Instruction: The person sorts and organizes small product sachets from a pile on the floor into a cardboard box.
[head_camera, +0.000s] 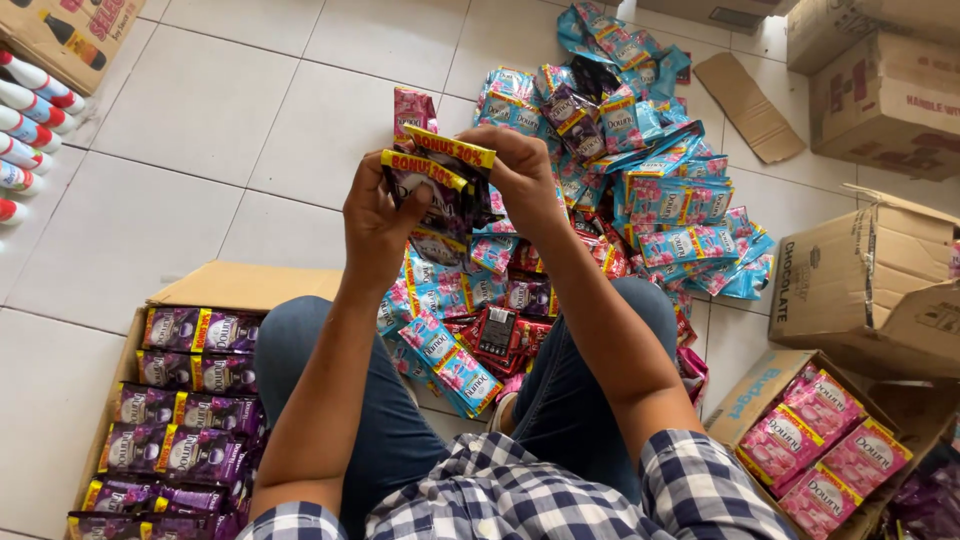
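Both hands are gripping small dark purple foil sachets with yellow top bands (440, 185), left hand (378, 215) and right hand (520, 170) pinching them together. Below the left elbow, a cardboard box of purple sachets (185, 410) is filling well. Beyond the hands, a mixed heap of blue and pink sachets (620, 190) is waiting unsorted.

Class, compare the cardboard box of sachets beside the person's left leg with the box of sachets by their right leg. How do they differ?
The left box holds dark purple sachets; the right box holds pink sachets. The purple ones lie in neat overlapping rows, while the pink ones lie fewer and looser. Both are open brown cardboard boxes on the tiled floor.
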